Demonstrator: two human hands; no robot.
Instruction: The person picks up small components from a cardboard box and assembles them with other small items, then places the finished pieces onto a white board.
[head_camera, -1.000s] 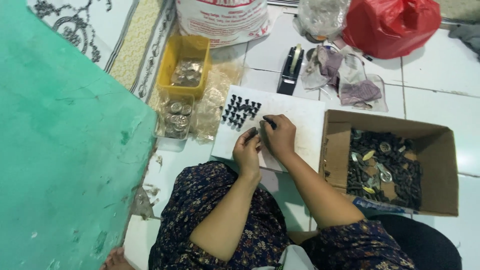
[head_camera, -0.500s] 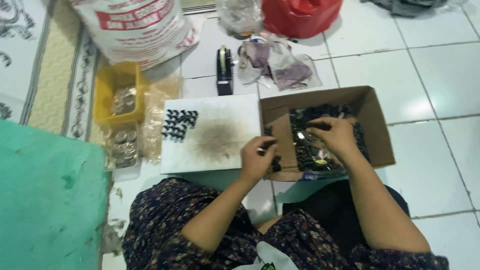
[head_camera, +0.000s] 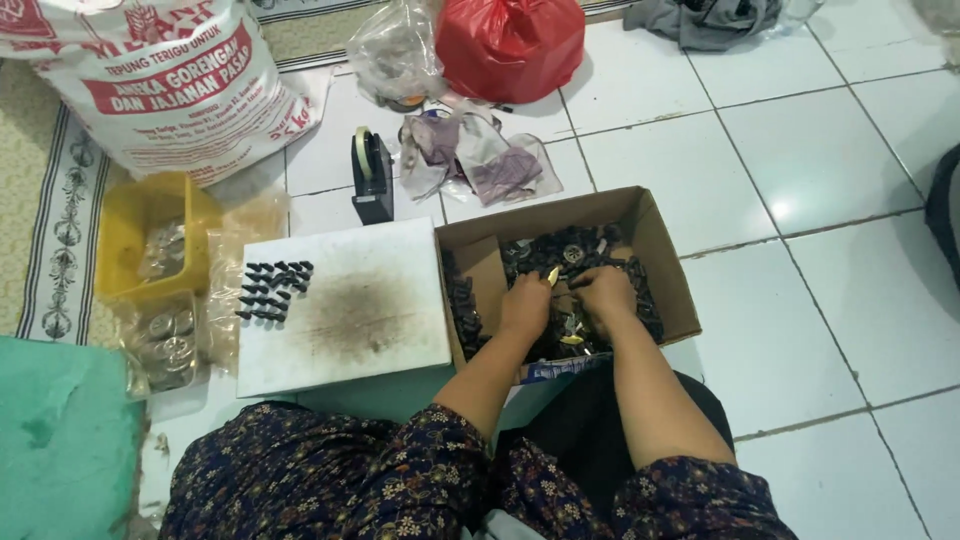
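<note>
Here, 2 hands in box (head_camera: 655, 262), its long axis left-right: left hand (head_camera: 527, 303) grasping brass piece (head_camera: 552, 276); right hand (head_camera: 603, 294) grip indeterminate.

A brown cardboard box (head_camera: 655, 235) holds black parts (head_camera: 575, 248); yellow tub (head_camera: 130, 215), red bag (head_camera: 510, 40), white board (head_camera: 345, 305).

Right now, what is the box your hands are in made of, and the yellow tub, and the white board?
The box looks like brown cardboard: matte, with folded flaps. The yellow tub seems plastic, smooth and slightly see-through. The white board could be painted wood or laminate; its flat top has a dark worn smudge, so I can't be sure.
</note>
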